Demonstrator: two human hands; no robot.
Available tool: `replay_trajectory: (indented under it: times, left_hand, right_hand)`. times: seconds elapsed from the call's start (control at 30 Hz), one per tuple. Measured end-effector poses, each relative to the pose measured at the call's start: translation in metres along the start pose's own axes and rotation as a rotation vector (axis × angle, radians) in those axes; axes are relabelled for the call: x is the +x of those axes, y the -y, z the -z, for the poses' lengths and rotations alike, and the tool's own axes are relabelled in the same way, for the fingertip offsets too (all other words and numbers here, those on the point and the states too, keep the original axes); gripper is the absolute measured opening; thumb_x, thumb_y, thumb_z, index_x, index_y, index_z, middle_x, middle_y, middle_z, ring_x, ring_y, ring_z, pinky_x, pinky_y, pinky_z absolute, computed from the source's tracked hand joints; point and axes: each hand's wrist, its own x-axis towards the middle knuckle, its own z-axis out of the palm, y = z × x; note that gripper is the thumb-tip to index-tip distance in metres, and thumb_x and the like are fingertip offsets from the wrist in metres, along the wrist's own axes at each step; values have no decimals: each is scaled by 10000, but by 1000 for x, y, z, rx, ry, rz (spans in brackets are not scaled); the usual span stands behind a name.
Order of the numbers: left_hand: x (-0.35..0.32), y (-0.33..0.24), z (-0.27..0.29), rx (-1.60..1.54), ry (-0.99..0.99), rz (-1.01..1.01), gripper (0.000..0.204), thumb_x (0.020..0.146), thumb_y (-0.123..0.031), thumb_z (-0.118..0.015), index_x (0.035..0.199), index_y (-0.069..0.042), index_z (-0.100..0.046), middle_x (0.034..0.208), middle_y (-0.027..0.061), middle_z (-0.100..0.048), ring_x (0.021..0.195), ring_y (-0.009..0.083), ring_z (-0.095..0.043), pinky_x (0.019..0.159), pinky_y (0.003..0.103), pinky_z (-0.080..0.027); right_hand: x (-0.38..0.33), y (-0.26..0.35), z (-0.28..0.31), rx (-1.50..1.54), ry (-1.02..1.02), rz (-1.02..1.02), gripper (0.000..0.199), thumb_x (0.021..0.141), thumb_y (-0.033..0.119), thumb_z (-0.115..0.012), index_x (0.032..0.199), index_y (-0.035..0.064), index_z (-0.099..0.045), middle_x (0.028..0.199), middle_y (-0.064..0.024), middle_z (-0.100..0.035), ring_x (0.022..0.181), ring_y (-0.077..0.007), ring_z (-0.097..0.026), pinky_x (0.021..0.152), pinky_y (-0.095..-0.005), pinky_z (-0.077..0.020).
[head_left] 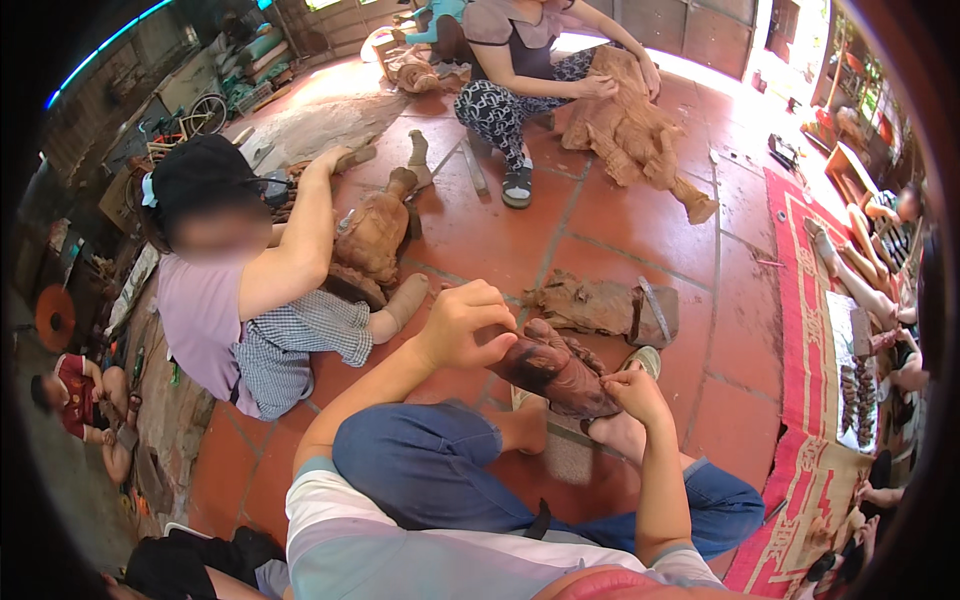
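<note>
Between my bent legs lies a reddish-brown carved wooden figure (pixel 575 378), tilted, with a dark patch on its surface. At its left end is my left hand (pixel 465 325), fingers curled and thumb bent in; whatever they hold is hidden. My right hand (pixel 640 397) pinches its fingertips together by the figure's right end, and anything between them is too small to name. Just beyond the figure, a rough wooden piece (pixel 590 305) rests on the floor with a flat grey strip (pixel 655 312) lying across it.
To my left a person in a black cap (pixel 205 170) sits by another wooden carving (pixel 372 235). Ahead, someone in patterned trousers (pixel 497 115) handles a large carved figure (pixel 635 140). A red and tan mat (pixel 795 480) covers the right side, where people sit around a white tray (pixel 845 310).
</note>
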Motion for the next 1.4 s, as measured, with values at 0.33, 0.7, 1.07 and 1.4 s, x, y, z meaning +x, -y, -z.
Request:
replay_trajectory:
  times: [0.33, 0.7, 1.07, 1.4]
  left_hand:
    - [7, -3, -2, 36, 15, -19, 115, 661, -181, -687, 705, -94, -625, 715, 58, -583, 665, 245, -567, 579, 325, -466]
    - [15, -4, -3, 0, 63, -34, 132, 678, -175, -685, 725, -61, -638, 707, 76, -584, 633, 247, -544, 566, 322, -443]
    - [15, -3, 0, 12, 79, -15, 143, 647, -157, -687, 739, -56, -646, 731, 83, -597, 671, 248, -570, 595, 324, -463]
    - [13, -4, 1, 18, 86, 3, 127, 638, -138, -679, 728, -56, -644, 719, 80, -595, 666, 245, -572, 587, 330, -468]
  right_hand:
    - [12, -11, 3, -48, -28, 118, 226, 857, 150, -581, 982, -6, -686, 726, -54, -621, 577, -94, -532, 547, -230, -429]
    - [9, -11, 0, -9, -112, 53, 201, 802, 172, -615, 903, 23, -706, 728, -115, -662, 690, -196, -623, 682, -320, -482]
    - [-7, 21, 14, 85, 2, 51, 179, 809, 114, -606, 908, -9, -690, 749, -108, -663, 668, -144, -598, 669, -288, -476]
    - [-19, 28, 14, 108, 3, 2, 241, 816, 148, -624, 998, -1, -679, 824, -129, -673, 750, -173, -611, 699, -285, -476]
